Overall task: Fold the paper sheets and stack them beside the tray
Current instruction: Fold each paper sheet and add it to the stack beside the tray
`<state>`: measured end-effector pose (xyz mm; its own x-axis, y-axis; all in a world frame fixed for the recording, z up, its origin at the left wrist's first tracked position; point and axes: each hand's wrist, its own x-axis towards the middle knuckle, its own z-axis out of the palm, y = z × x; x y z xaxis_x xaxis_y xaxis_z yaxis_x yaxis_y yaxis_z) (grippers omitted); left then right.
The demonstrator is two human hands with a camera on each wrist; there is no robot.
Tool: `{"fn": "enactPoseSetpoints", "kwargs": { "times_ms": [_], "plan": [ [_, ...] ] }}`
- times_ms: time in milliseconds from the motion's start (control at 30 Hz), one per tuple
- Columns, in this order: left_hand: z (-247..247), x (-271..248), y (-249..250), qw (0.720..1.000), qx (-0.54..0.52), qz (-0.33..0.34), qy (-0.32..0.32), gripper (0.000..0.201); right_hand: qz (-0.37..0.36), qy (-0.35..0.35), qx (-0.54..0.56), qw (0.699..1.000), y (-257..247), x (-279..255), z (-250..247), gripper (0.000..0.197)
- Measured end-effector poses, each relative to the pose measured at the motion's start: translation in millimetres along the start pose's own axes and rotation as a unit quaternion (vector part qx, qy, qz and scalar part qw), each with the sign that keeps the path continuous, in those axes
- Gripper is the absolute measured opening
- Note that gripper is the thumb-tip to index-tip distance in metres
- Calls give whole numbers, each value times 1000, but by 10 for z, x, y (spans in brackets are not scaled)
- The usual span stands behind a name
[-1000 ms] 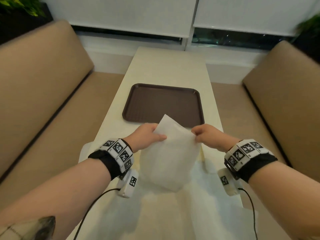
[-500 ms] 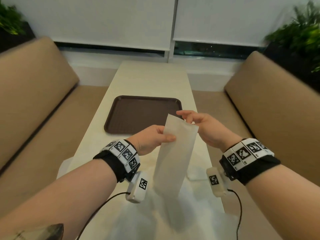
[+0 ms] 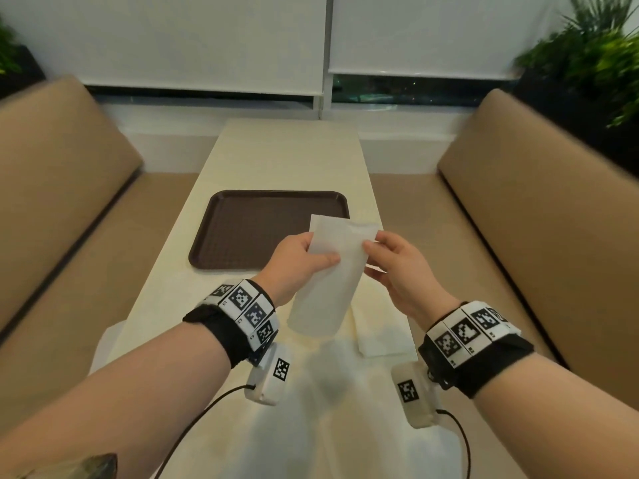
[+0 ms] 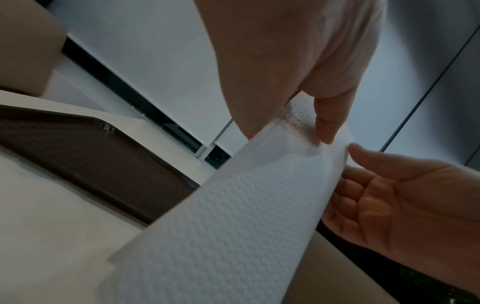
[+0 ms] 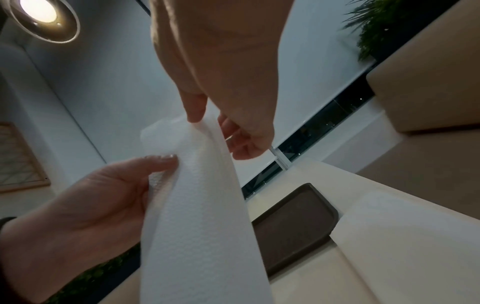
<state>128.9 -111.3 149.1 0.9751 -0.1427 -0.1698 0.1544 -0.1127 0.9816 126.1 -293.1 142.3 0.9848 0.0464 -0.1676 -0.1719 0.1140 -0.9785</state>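
A white embossed paper sheet (image 3: pixel 328 274), folded into a narrow strip, hangs in the air in front of the brown tray (image 3: pixel 269 229). My left hand (image 3: pixel 325 259) pinches its upper left part, thumb on the front. My right hand (image 3: pixel 371 252) pinches the upper right edge, thumb in front and fingers behind. The left wrist view shows the sheet (image 4: pixel 233 216), my left hand (image 4: pixel 319 127) and my right hand (image 4: pixel 389 195). The right wrist view shows the sheet (image 5: pixel 202 226) between thumb and fingers of my right hand (image 5: pixel 207 119).
A folded sheet (image 3: pixel 383 337) lies on the cream table (image 3: pixel 287 157) at the near right, below the tray. Unfolded sheets (image 3: pixel 345 426) cover the near end of the table. Tan bench seats (image 3: pixel 518 219) flank the table on both sides.
The sheet has gone from a wide rectangle to a narrow strip. My right hand, above the top edge half a second ago, now pinches the right edge.
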Motion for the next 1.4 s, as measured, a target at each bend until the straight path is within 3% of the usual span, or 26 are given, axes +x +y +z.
{"fn": "enactPoseSetpoints", "kwargs": {
  "times_ms": [133, 300, 467, 567, 667, 833, 967, 1033, 1100, 1167, 1267, 1400],
  "plan": [
    [-1, 2, -5, 1000, 9, 11, 14, 31, -2, 9, 2, 1000, -25, 42, 33, 4],
    [-35, 14, 7, 997, 45, 39, 41, 47, -12, 15, 21, 1000, -42, 44, 82, 21],
    [-41, 35, -33, 997, 37, 43, 58, 77, -34, 28, 18, 999, -41, 37, 154, 20],
    [-30, 72, -33, 993, 12, 45, 111, 63, -2, -19, 11, 1000, 24, -5, 182, 6],
    [-63, 142, -28, 983, -6, 44, 181, 46, 51, -61, -46, 996, 264, -76, 163, 15],
    [-100, 261, -110, 974, 8, 33, 224, 44, 116, -87, -113, 983, 610, -303, 58, 15],
    [-48, 316, -186, 973, 28, 38, 226, 44, 203, -185, -243, 930, 584, -365, -152, 5],
    [-12, 333, -195, 975, 50, 42, 211, 46, 193, -87, -291, 933, 512, -253, -292, 11],
    [52, 346, -198, 978, 68, 42, 194, 48, 151, 46, -208, 965, 409, -136, -383, 18],
    [147, 359, -199, 981, 71, 46, 174, 47, 114, 44, -128, 984, 325, -72, -361, 18],
    [338, 381, -199, 986, 71, 47, 145, 44, 84, 7, -118, 989, 340, -42, -303, 10],
    [545, 439, -286, 991, 23, 14, 132, 49, 72, 65, -120, 988, 484, 30, -459, 7]
  ]
}}
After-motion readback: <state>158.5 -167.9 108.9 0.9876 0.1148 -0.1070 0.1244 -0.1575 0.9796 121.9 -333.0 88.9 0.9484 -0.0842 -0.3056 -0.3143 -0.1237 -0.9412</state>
